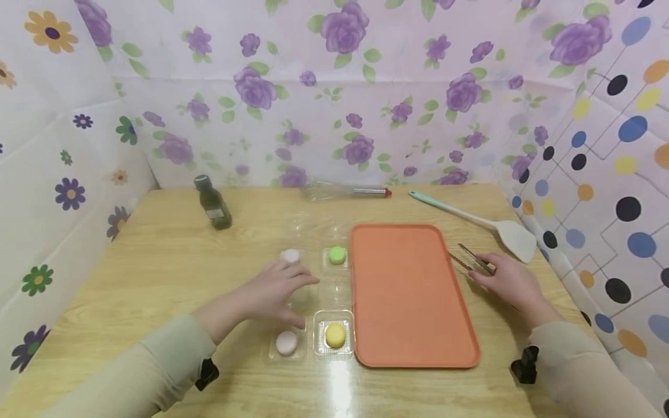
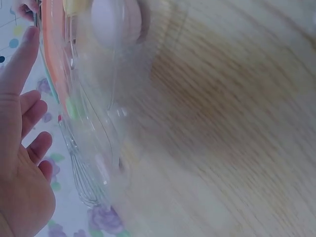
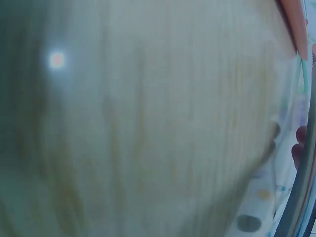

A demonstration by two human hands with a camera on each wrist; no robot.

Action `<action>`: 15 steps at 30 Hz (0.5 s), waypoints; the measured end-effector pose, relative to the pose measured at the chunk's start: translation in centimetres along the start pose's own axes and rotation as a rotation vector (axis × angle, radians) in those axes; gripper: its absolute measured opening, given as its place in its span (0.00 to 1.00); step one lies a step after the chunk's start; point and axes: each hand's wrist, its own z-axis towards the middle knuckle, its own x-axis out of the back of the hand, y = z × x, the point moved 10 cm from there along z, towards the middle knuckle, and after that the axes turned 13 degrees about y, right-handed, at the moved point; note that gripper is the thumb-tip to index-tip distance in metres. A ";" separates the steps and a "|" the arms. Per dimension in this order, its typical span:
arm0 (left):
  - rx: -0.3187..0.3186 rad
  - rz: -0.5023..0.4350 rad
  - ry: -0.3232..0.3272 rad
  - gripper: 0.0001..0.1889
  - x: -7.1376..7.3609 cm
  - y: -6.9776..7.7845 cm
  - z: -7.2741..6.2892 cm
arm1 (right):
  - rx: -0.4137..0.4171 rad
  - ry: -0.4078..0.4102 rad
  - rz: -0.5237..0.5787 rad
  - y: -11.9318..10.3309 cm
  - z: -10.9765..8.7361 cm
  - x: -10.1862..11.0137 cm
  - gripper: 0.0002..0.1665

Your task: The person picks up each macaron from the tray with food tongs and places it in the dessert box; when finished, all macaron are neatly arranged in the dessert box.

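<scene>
My left hand [image 1: 274,290] hovers over clear plastic boxes with its fingers spread and nothing held. Below it lies a pink macaron [image 1: 286,343], also near the hand in the left wrist view. A yellow macaron [image 1: 335,335] sits in a clear box [image 1: 316,348] to its right. Farther back are a green macaron [image 1: 337,255] and another pale pink macaron [image 1: 290,256], partly behind the hand. Right of the tray, my right hand [image 1: 512,284] grips metal tongs [image 1: 477,259], their tips parted and pointing up-left. Those tongs show only partly at the right wrist view's edge.
An orange tray [image 1: 407,296] lies between the hands. A dark bottle [image 1: 214,203] stands at the back left. A whisk [image 1: 340,191] and a white spatula with a green handle [image 1: 514,237] lie along the back. Patterned cloth surrounds the table.
</scene>
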 end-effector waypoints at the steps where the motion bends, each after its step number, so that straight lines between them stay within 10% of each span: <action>1: 0.003 -0.002 0.003 0.44 0.1 0.0 0.1 | -0.009 -0.014 -0.009 0.3 0.0 -0.3 0.36; 15: 0.111 -0.019 -0.020 0.46 -0.9 -2.2 1.3 | -0.067 -0.064 -0.068 2.2 0.3 -1.1 0.41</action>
